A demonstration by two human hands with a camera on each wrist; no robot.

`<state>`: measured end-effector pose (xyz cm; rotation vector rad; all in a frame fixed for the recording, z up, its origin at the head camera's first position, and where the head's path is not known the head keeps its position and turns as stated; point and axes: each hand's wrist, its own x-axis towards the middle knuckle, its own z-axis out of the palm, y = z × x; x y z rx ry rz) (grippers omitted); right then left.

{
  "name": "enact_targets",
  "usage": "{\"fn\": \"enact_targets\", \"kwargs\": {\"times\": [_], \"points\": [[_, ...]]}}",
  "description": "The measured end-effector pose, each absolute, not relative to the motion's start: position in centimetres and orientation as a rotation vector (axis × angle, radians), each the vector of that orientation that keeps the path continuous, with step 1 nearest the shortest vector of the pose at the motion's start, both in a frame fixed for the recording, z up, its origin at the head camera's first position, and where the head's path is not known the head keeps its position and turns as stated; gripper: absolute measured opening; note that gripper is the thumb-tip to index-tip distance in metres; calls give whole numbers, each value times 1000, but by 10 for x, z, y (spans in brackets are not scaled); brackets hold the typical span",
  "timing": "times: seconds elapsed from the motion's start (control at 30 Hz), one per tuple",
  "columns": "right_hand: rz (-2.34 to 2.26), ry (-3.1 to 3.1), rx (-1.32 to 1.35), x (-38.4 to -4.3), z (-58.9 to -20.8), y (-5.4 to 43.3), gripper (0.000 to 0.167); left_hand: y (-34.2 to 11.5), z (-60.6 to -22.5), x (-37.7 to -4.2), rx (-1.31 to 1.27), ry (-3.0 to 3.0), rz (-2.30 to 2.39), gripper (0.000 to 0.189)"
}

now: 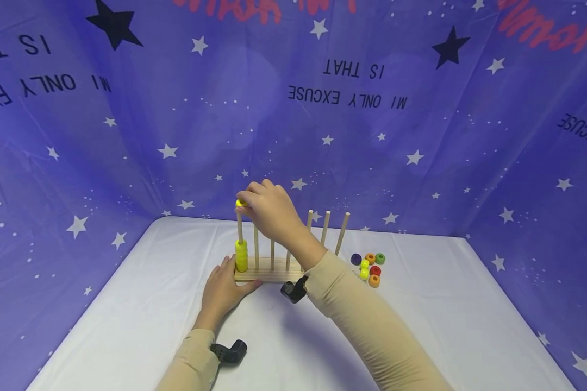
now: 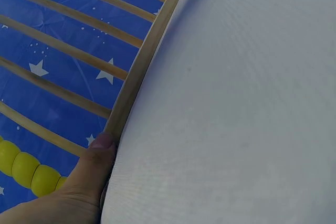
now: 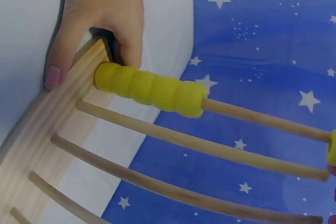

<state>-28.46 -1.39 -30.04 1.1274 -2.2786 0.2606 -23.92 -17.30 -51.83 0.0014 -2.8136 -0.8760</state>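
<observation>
A wooden bead rack stands on the white table, its flat base point(image 1: 269, 277) carrying a row of several upright pegs. Yellow beads point(image 1: 242, 256) are stacked at the bottom of the leftmost peg. At that peg's top, my right hand point(image 1: 272, 213) pinches another yellow bead point(image 1: 239, 203), which also shows at the edge of the right wrist view. My left hand point(image 1: 222, 290) grips the left end of the base, thumb along the front and fingers behind, as the right wrist view shows. The other pegs carry no beads; my right hand and forearm cover parts of some.
Right of the rack lies a loose group of beads: dark blue point(image 1: 356, 259), green point(image 1: 380, 258), red point(image 1: 375, 270), orange point(image 1: 374, 281) and yellow point(image 1: 364, 275). A purple-blue starry cloth point(image 1: 293, 136) hangs behind the table point(image 1: 430, 315) and at both sides.
</observation>
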Motion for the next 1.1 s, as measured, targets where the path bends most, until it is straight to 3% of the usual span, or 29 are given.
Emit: {"fn": "enact_targets", "kwargs": {"times": [0.47, 1.1], "points": [[250, -2366, 1117, -282, -303, -24, 30, -172, -514, -238, 17, -2839, -851, 112], [272, -2391, 1073, -287, -308, -22, 28, -172, -515, -238, 6, -2828, -862, 107]]}}
